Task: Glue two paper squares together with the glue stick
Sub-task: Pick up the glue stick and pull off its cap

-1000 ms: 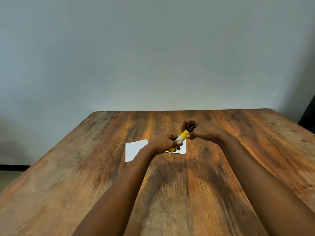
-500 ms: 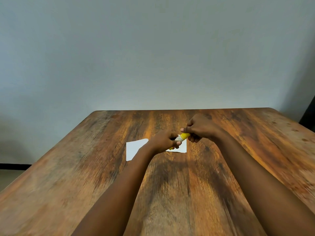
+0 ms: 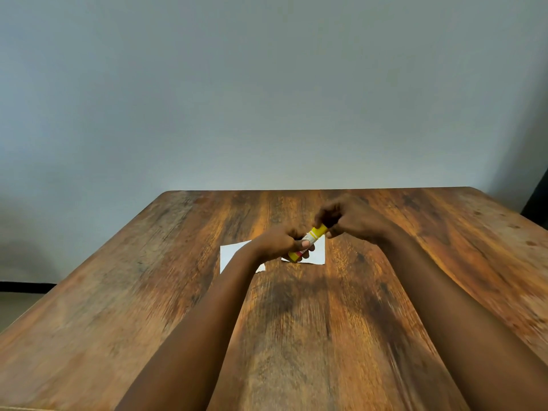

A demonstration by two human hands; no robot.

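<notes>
A yellow glue stick is held tilted above the table, its upper end pointing right. My left hand grips its lower body. My right hand pinches the upper end, where the cap sits. Two white paper squares lie flat under the hands: one shows left of my left wrist, the other shows below the stick. My left hand hides where the two papers meet.
The wooden table stretches toward me, with its far edge just beyond the hands against a plain grey wall. A dark object stands off the table's right side.
My right hand lifted slightly and its fingers shifted on the stick's upper end, so more of the yellow shows. My left hand kept its grip in the same place.
</notes>
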